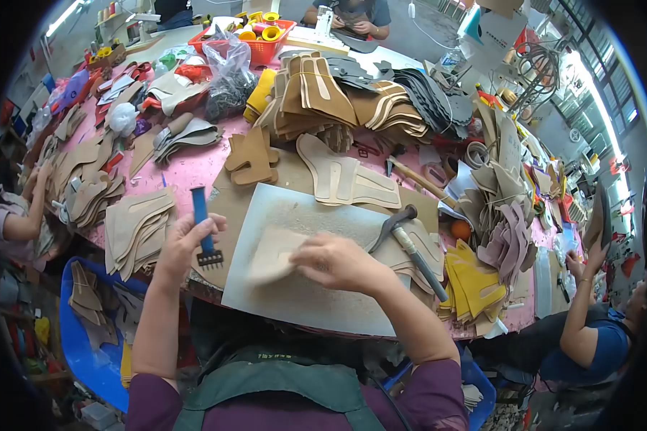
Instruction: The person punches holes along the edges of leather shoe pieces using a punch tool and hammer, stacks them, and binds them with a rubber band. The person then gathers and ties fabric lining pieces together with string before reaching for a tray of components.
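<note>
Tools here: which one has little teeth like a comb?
The blue pronged punch, held in the left hand with its dark teeth pointing down. The grey-handled hammer and the wooden-handled hammer lie down and have hammer heads instead.

Crowded workshop
Cut pieces [310, 93] lie stacked at twelve o'clock on the worktop [203, 164]; hammer [425, 266] at four, co-worker [21, 224] at nine.

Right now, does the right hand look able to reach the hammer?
Probably yes: the hammer lies close to the right hand, with nothing seen covering it. The hand may first need to release the blurred beige piece it holds.
</note>
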Tool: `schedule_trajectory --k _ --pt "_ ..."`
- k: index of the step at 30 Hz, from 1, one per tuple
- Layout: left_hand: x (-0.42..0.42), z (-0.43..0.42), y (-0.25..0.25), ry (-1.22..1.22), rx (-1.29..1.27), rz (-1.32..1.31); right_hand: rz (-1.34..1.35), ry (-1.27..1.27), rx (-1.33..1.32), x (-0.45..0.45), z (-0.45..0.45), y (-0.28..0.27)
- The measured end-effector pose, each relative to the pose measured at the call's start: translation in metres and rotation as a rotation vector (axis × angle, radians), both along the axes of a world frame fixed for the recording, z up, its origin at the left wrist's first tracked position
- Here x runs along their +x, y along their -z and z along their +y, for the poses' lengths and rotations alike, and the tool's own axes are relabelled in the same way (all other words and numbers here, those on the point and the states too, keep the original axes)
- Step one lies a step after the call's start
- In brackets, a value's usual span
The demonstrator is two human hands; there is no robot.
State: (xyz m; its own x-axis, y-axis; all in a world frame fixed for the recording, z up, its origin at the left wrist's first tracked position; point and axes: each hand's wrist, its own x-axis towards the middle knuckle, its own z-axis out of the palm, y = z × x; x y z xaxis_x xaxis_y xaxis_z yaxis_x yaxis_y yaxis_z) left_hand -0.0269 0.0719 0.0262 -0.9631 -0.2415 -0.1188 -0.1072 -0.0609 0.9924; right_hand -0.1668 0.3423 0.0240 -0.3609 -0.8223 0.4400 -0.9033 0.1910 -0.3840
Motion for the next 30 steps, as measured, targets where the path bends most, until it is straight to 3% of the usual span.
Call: schedule_trajectory --k 2,4,5,7,12,17,22,24,25,27,30 --pt "0.006 -0.010 0.004 -0.076 0.046 -0.018 -0.385 -0.051 -0.011 -0.015 0.001 0.013" --pt "0.009 -0.001 0.006 -0.008 -0.080 -0.036 -0.256 0.304 0.004 -0.057 -0.014 0.019" --pt "0.009 0.008 0.003 -0.005 -0.085 -0.037 -0.286 0.441 0.092 -0.076 -0.025 0.014" --pt "0.003 0.032 -0.006 0.208 -0.127 -0.123 -0.102 0.662 0.343 -0.108 -0.056 0.031" --pt "-0.033 0.070 0.043 0.435 -0.608 0.351 0.039 0.814 0.474 -0.152 -0.108 0.082" --pt "-0.019 0.075 0.043 0.497 -0.583 0.311 0.148 0.752 0.491 -0.157 -0.105 0.092" --pt "0.005 0.073 0.044 0.472 -0.633 0.340 0.081 0.797 0.372 -0.138 -0.074 0.025" --pt "0.012 0.074 0.044 0.445 -0.556 0.277 0.237 0.610 0.044 -0.115 -0.061 0.011" --pt "0.011 0.073 0.042 0.429 -0.490 0.237 0.224 0.589 0.056 -0.095 -0.062 0.001" --pt "0.011 0.070 0.037 0.395 -0.360 0.162 0.282 0.274 -0.093 -0.056 -0.059 -0.011" --pt "0.025 0.053 0.003 0.468 -0.209 0.045 0.296 0.035 -0.122 -0.009 -0.059 0.025"
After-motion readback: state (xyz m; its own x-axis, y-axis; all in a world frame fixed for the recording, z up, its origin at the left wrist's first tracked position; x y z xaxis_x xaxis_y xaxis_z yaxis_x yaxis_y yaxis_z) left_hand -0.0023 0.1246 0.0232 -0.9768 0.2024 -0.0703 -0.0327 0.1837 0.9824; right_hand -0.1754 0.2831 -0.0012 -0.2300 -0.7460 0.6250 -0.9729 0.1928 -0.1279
